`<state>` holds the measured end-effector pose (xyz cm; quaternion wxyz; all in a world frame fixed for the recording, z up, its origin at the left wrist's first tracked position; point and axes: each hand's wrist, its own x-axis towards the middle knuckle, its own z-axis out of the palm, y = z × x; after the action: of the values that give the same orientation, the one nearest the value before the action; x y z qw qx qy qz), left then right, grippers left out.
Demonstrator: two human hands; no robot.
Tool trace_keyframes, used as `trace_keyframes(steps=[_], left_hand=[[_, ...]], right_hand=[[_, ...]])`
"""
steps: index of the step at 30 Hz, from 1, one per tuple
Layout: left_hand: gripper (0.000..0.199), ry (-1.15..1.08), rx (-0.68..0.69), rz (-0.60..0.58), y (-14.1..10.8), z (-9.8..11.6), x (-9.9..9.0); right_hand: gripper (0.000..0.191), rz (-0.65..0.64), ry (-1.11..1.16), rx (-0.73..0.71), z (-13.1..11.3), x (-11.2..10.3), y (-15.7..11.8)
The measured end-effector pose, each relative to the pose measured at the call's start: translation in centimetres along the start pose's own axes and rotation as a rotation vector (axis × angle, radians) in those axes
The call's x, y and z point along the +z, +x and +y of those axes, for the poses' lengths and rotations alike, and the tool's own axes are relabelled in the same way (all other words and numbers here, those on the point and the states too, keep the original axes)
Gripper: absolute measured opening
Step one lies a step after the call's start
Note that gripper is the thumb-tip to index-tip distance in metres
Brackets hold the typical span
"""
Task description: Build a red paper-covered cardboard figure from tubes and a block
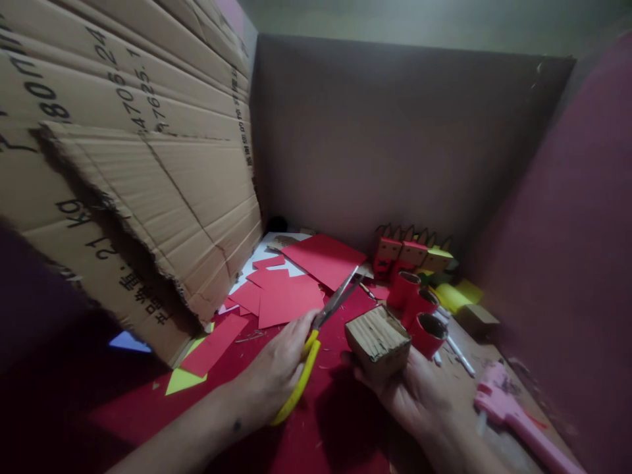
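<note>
Clasps scissors (323, 317) in the left hand (284, 368) below frame centre, pointing them up and right, near red paper (291, 299). Cradles a block (378, 332) in the right hand (412, 395), lower right of centre, just beside red tubes (413, 313). Holds the hands apart. Has a glue gun (511, 407) at lower right.

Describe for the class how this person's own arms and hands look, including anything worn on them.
The bare left hand and bare right hand show no gloves. No sleeve or watch shows on the visible forearms. A small, dark, roundish mark sits on the left forearm near the wrist. Rings cannot be judged.
</note>
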<state>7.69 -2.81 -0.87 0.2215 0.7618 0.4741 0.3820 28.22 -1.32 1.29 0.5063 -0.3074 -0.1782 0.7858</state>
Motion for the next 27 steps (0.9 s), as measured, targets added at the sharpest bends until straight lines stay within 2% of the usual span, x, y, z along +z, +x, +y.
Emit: trace_keyframes(steps=[5,10,18,23,27], left_hand=[[0.031,0.099,0.002,-0.154,-0.6,2.2,-2.2],[0.033,0.157,0.02,-0.181,-1.6,3.5,-4.0],[0.035,0.285,-0.066,-0.246,-2.3,5.1,-3.7],[0.034,0.297,-0.087,-0.228,-2.3,6.0,-3.8],[0.034,0.284,-0.054,-0.205,-2.5,5.9,-3.8]], right_hand=[[0.04,-0.025,0.008,-0.041,0.0,-0.3,0.1],[0.039,-0.046,0.029,-0.042,-0.1,-0.2,0.2],[0.028,-0.128,0.013,-0.041,-0.1,-0.5,0.4],[0.029,-0.191,0.026,-0.072,0.2,-0.8,0.4],[0.024,-0.226,0.014,-0.078,0.3,-0.8,0.4]])
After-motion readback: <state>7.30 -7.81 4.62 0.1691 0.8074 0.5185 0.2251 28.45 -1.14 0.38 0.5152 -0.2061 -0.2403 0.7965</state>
